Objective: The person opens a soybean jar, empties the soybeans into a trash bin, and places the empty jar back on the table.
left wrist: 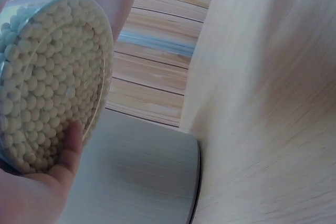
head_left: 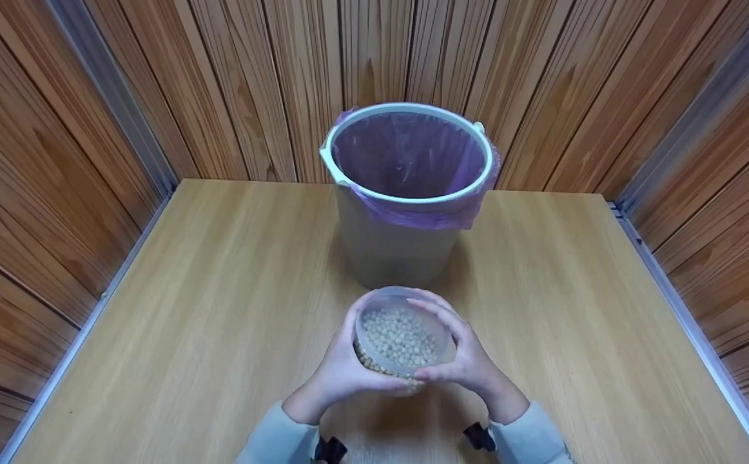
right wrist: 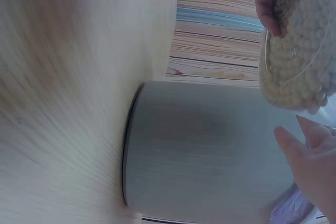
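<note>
A clear round plastic jar (head_left: 400,338) filled with small cream-coloured balls, like dried soybeans, is held between both hands over the front of the table. My left hand (head_left: 349,364) grips its left side, thumb at the near side; in the left wrist view a left finger lies across the jar's base (left wrist: 68,77). My right hand (head_left: 468,354) curls round the right side, fingers over the far rim and thumb at the near rim. In the right wrist view the jar's underside (right wrist: 299,56) shows tilted, with the right hand (right wrist: 312,156) beside it.
Behind the jar, a grey waste bin (head_left: 397,254) with a pale blue rim (head_left: 407,201) and a purple liner bag (head_left: 413,154) stands near the back wall. Wood-panelled walls enclose the table (head_left: 220,290) on three sides, with metal rails along the sides.
</note>
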Demonstrator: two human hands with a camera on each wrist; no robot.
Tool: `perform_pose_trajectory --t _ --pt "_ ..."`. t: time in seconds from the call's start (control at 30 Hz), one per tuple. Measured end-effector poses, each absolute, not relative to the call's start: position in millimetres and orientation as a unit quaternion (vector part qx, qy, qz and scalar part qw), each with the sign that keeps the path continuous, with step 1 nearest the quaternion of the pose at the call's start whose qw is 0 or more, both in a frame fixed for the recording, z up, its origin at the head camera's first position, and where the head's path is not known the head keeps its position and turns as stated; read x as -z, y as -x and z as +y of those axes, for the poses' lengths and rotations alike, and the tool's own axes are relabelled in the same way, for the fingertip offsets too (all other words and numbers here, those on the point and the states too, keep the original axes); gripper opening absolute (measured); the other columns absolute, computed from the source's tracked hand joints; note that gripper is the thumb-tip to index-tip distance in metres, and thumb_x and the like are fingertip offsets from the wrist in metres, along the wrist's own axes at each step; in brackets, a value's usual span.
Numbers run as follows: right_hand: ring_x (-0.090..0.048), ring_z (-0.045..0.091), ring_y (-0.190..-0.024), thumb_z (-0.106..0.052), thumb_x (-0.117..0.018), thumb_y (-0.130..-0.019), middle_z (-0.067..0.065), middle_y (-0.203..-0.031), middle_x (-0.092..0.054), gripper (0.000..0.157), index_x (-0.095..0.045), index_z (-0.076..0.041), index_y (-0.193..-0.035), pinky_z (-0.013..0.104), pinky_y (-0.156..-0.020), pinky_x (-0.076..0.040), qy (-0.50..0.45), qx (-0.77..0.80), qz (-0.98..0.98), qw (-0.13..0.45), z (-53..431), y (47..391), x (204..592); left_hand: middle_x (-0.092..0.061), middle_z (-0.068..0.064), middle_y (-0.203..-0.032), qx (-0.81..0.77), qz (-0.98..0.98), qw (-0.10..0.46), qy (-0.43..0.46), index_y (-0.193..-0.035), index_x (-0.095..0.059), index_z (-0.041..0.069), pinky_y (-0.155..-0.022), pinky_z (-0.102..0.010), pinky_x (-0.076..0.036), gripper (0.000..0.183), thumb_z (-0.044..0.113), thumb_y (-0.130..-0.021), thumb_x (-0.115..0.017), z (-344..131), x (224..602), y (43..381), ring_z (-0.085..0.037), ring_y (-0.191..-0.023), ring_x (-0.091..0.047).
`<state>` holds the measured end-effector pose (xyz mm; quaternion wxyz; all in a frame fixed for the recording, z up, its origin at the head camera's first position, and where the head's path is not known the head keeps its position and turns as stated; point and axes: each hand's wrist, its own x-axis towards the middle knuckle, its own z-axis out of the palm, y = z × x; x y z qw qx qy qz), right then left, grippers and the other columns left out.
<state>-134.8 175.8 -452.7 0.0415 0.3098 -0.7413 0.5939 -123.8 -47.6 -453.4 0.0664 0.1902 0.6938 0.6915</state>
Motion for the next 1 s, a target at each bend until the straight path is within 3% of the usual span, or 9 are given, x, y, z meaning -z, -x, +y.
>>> perform_pose_trajectory --t 0.17,0.27,0.7,1.0 --pt "-0.04 0.017 -0.14 -0.045 -0.083 -0.074 0.013 -0.155 -0.04 0.085 -0.051 -0.007 -0.142 0.039 -0.11 -0.039 -0.323 -0.604 -0.728 0.031 174.9 134.0 450.4 -0.038 -0.002 -0.149 -0.685 0.694 0.093 -0.202 -0.153 -0.022 0.021 -0.109 -0.048 -0.04 0.119 0.019 -0.06 -0.095 -54.4 447.2 127.0 -0.026 -0.133 -0.041" --pt "-0.04 0.017 -0.14 -0.047 -0.081 -0.076 0.013 -0.154 -0.039 0.085 -0.049 -0.003 -0.142 0.035 -0.109 -0.04 -0.342 -0.608 -0.716 0.028 175.0 134.9 450.2 -0.038 -0.005 -0.149 -0.686 0.687 0.1 -0.218 -0.154 -0.021 0.019 -0.108 -0.047 -0.04 0.119 0.016 -0.06 -0.095 -57.4 445.1 127.9 -0.027 -0.132 -0.041" --pt "-0.042 0.02 -0.139 -0.048 -0.079 -0.079 0.013 -0.153 -0.041 0.087 -0.047 0.005 -0.141 0.032 -0.113 -0.036 -0.385 -0.642 -0.662 -0.031 177.9 141.7 443.6 -0.037 -0.009 -0.148 -0.701 0.656 0.188 -0.207 -0.155 -0.02 0.016 -0.108 -0.042 -0.04 0.117 0.021 -0.064 -0.094 -67.6 441.5 131.2 -0.027 -0.131 -0.04" --pt "-0.045 0.024 -0.136 -0.047 -0.073 -0.085 0.007 -0.154 -0.042 0.082 -0.043 0.001 -0.145 0.03 -0.111 -0.04 -0.393 -0.696 -0.6 -0.032 178.3 143.1 443.7 -0.037 -0.014 -0.147 -0.725 0.628 0.197 -0.203 -0.156 -0.018 0.012 -0.107 -0.038 -0.042 0.118 0.023 -0.065 -0.092 -63.0 440.5 130.2 -0.026 -0.13 -0.04"
